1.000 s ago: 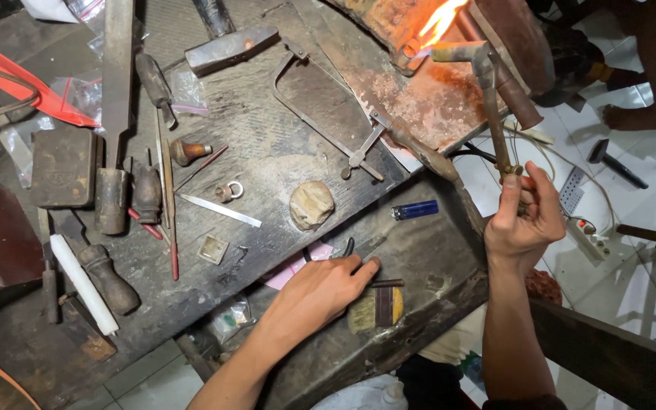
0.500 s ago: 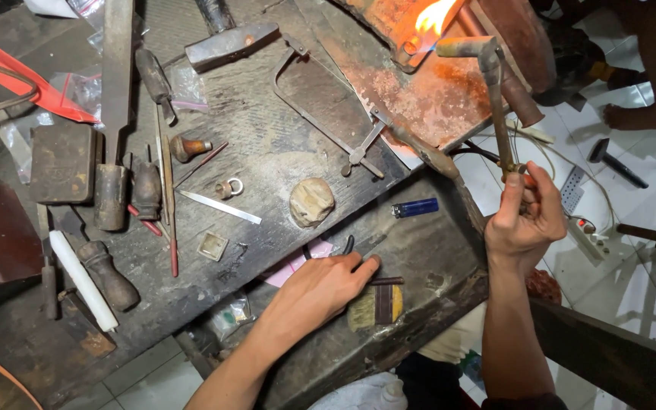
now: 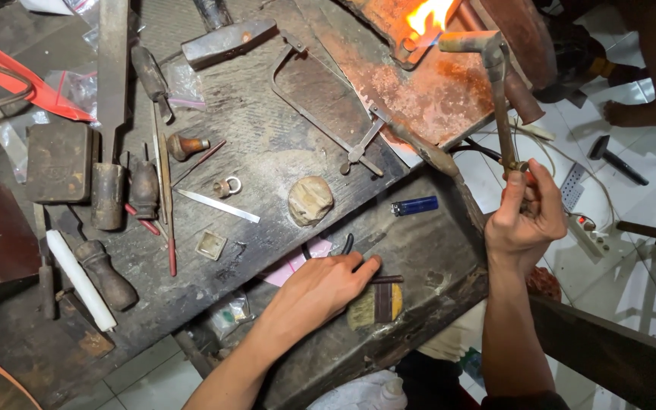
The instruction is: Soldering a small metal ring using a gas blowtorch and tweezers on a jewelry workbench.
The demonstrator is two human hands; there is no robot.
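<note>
Gripping torch (image 3: 501, 99) in closed right hand (image 3: 524, 220); left hand (image 3: 328, 288) flat, open on bench (image 3: 267, 152)

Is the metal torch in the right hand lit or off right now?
Lit. The metal torch, held by the right hand, has a bright orange flame at its nozzle, playing over the rust-coloured slab.

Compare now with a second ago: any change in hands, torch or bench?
Almost nothing changed. The right hand still grips the torch, its flame still on the reddish block; any shift in the torch is slight. The left hand stays flat on the bench beside the brush. The blue lighter, stone, saw frame and files did not move.
</note>
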